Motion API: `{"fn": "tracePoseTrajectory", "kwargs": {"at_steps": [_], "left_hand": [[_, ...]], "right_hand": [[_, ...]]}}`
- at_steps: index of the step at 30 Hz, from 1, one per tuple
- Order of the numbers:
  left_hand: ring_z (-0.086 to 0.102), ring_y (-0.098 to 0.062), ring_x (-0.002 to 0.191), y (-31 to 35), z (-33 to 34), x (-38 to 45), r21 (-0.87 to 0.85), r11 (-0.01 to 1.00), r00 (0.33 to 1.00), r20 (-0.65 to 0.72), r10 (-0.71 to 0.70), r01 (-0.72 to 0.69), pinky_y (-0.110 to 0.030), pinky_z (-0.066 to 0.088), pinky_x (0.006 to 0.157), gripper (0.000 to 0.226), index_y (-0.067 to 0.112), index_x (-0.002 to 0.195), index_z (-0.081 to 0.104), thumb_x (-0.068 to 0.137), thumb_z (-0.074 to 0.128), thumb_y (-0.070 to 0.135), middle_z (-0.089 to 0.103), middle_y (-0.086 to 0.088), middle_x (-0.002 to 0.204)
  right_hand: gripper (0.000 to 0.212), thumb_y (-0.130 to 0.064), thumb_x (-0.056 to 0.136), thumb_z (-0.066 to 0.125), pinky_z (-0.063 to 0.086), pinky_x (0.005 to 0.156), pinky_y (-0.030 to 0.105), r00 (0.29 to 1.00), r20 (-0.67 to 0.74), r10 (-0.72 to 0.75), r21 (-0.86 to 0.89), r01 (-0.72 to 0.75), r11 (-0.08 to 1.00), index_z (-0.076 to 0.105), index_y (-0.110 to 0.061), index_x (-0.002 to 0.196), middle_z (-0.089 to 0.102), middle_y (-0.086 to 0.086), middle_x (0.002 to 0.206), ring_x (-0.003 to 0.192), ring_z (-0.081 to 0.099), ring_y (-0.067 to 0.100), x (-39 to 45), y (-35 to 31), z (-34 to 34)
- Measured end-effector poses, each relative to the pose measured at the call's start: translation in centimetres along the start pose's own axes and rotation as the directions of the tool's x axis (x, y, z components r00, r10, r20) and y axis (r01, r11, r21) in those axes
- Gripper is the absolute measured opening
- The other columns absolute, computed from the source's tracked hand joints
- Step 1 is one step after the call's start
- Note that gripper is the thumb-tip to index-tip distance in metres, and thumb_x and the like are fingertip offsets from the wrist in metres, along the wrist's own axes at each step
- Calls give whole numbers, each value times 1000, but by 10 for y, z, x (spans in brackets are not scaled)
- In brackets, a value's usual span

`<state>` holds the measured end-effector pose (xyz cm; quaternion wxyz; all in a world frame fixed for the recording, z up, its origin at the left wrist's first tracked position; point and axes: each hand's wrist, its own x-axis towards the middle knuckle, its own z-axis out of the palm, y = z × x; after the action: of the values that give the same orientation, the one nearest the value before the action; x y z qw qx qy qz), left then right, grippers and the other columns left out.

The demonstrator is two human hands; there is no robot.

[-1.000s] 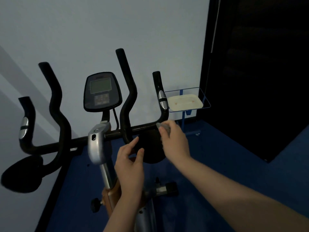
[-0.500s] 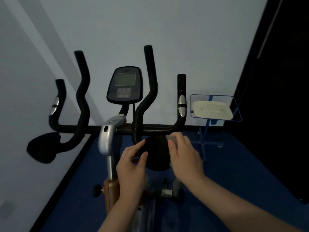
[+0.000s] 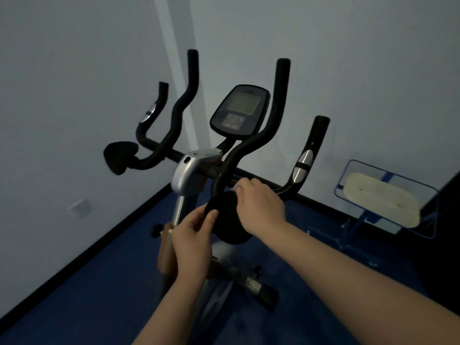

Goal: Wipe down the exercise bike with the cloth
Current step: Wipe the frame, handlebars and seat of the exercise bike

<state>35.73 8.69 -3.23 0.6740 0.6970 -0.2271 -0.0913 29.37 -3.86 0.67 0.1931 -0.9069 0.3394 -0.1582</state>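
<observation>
- Far left, I'm seeing the exercise bike (image 3: pixel 189 170) standing on the blue floor (image 3: pixel 99 282) against a pale wall (image 3: pixel 74 70); its shadow is falling on that wall.
- Left elbow pad (image 3: pixel 120 155) is sitting at the end of the black handlebar (image 3: pixel 174 113), well apart from both hands.
- Silver stem housing (image 3: pixel 186 173) is sitting under the crossbar, with the console (image 3: pixel 240 112) tilting above it, screen grey.
- My left hand (image 3: pixel 193 239) is reaching up, thumb and fingertips touching the left edge of the round black pad (image 3: pixel 227 220); fingers curling lightly onto it.
- My right hand (image 3: pixel 261 207) is lying over the pad's upper right, fingers curling down near the crossbar.
- Cloth (image 3: pixel 236 189): only a small pale bit is peeking out at the right hand's fingertips, blurred, so I'm not certain of the grip.
- Right grip (image 3: pixel 302 165) with its silver sensor is rising just beyond the right hand.
- Far right, a blue wire rack (image 3: pixel 428 195) is holding a cream tray (image 3: pixel 380 202), well apart from the bike.
</observation>
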Motion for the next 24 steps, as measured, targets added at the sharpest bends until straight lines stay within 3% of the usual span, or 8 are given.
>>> {"fn": "tracePoseTrajectory", "kwargs": {"at_steps": [4, 7, 9, 13, 14, 16, 19, 24], "left_hand": [[70, -7, 81, -9, 2, -9, 26, 992, 988, -90, -123, 125, -26, 57, 75, 13, 32, 94, 70, 88, 71, 20, 72, 21, 81], [70, -7, 76, -9, -7, -2, 99, 979, 982, -79, -173, 180, -30, 58, 74, 14, 22, 100, 74, 86, 73, 23, 73, 13, 75], [71, -10, 84, -5, -15, 3, 199, 967, 987, -27, -159, 161, -32, 58, 77, 14, 27, 98, 73, 84, 75, 24, 74, 9, 83], [63, -8, 106, 25, -13, 0, 212, 977, 1000, 1, -22, 21, -35, 55, 89, 28, 28, 113, 66, 87, 72, 19, 68, 12, 109], [64, -8, 104, 38, -9, 1, 162, 987, 1000, 18, 9, -12, -36, 55, 89, 24, 27, 112, 67, 89, 70, 21, 69, 12, 106], [69, -14, 96, 67, 2, 5, 44, 999, 990, 139, 5, -11, -37, 57, 85, 19, 23, 106, 71, 89, 67, 32, 73, 6, 98], [71, -22, 93, 97, 18, 11, -56, 996, 944, 328, -45, 66, -35, 59, 79, 39, 14, 107, 69, 84, 64, 45, 74, -5, 99], [70, -23, 80, 106, 25, 15, -3, 1000, 955, 295, -27, 29, -25, 56, 66, 25, 5, 100, 66, 82, 77, 20, 70, -14, 87]], "right_hand": [[34, -35, 104, 28, 48, 82, 39, 999, 32, -24, 184, 18, 983, 47, -22, 128, 50, 1, 119, 104, 51, 18, -25, 18, 4], [31, -34, 104, 33, 47, 87, 38, 993, 103, -51, 247, 24, 969, 48, -21, 127, 51, 1, 120, 105, 52, 17, -19, 24, -2], [28, -33, 103, 40, 48, 88, 35, 996, 76, -44, 370, 13, 929, 55, -20, 123, 55, 0, 118, 103, 55, 15, -9, 28, -13], [32, -37, 104, 37, 40, 88, 10, 1000, 23, -7, 740, -12, 672, 60, -27, 125, 57, -7, 120, 107, 53, -3, -9, 33, -39], [34, -34, 105, 36, 38, 90, 6, 998, 44, -47, 775, -5, 632, 60, -28, 128, 57, -10, 123, 110, 51, -8, -11, 32, -44], [35, -25, 104, 41, 38, 101, 13, 985, 64, -157, 757, 55, 651, 56, -29, 135, 54, -12, 128, 118, 49, -7, -16, 30, -50], [39, -16, 101, 50, 44, 103, 21, 960, 43, -277, 728, 159, 667, 55, -30, 136, 58, -15, 129, 119, 52, -4, -20, 28, -64], [38, -10, 96, 58, 55, 86, 23, 955, 69, -289, 839, 101, 534, 57, -27, 130, 71, -6, 115, 108, 66, 6, -23, 32, -85]]}}
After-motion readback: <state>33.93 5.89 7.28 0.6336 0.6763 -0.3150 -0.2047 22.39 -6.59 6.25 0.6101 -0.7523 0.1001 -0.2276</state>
